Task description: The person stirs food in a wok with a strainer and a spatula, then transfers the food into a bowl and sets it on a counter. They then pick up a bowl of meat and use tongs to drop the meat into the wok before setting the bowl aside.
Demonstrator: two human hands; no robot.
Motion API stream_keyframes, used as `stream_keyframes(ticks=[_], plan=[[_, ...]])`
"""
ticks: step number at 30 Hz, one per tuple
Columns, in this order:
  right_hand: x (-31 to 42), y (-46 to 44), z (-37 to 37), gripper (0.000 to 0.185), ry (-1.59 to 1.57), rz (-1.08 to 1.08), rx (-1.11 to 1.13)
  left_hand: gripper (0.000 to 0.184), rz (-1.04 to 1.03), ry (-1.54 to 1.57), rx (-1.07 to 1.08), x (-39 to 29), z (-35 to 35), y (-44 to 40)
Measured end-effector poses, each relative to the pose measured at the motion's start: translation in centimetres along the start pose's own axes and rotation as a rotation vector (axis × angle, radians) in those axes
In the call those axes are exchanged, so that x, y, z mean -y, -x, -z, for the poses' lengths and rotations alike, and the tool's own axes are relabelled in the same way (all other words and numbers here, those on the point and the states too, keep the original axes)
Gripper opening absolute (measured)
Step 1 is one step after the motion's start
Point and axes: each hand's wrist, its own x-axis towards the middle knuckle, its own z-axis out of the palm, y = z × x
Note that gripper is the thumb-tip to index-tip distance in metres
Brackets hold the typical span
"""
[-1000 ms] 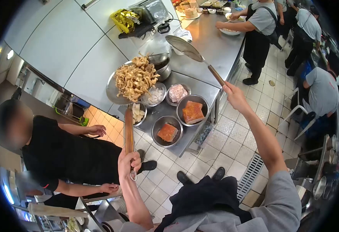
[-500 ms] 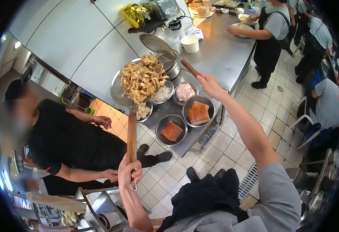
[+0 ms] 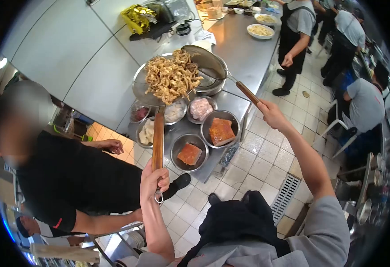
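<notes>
Over the steel table in the head view, the right hand grips a mesh strainer, tilted beside golden fried pieces heaped in the wide skimmer whose wooden handle the left hand clasps, bringing both tools close together.

The wrapper is shiny gold; the fried pile is golden brown; the floor drain looks maybe grey, with dark slots.

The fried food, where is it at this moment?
In the head view, the fried food is left of centre, in the round scoop in the left hand, beside the mesh strainer in the right hand.
</notes>
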Motion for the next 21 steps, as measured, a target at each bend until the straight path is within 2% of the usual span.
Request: stream_keyframes(ticks=[1,4,9,12,13,15,18,21], plan=[[-0.3,1.0,0.6,0.04,-0.002,0.03,-0.029,0.042,0.009,0.029,0.015,0.5,-0.4,-0.7],[-1.0,3.3,3.5,0.042,-0.123,-0.09,0.018,0.041,0.036,0.017,0.064,1.8,-3.0,-2.7],[-4.0,2.3,7.6,0.037,-0.498,-0.169,0.081,0.037,0.041,0.037,0.098,5.1,-9.0,-4.9],[-6.4,0.6,10.2,0.036,-0.548,-0.032,0.111,0.039,-0.012,0.039,0.032,7.7,-13.3,-5.8],[-6.8,0.3,11.1,0.037,-0.599,-0.07,0.113,0.04,-0.007,0.04,0.0,8.3,-14.9,-5.6],[-7.6,-1.3,12.3,0.039,-0.636,-0.006,0.111,0.041,-0.019,0.042,-0.044,8.6,-18.3,-5.8],[-8.1,-2.4,13.5,0.043,-0.662,-0.013,0.122,0.048,-0.055,-0.048,-0.113,8.7,-21.9,-5.5],[-10.0,-4.1,13.3,0.044,-0.63,0.034,0.091,0.055,-0.08,-0.267,-0.233,9.0,-24.6,-5.6]])
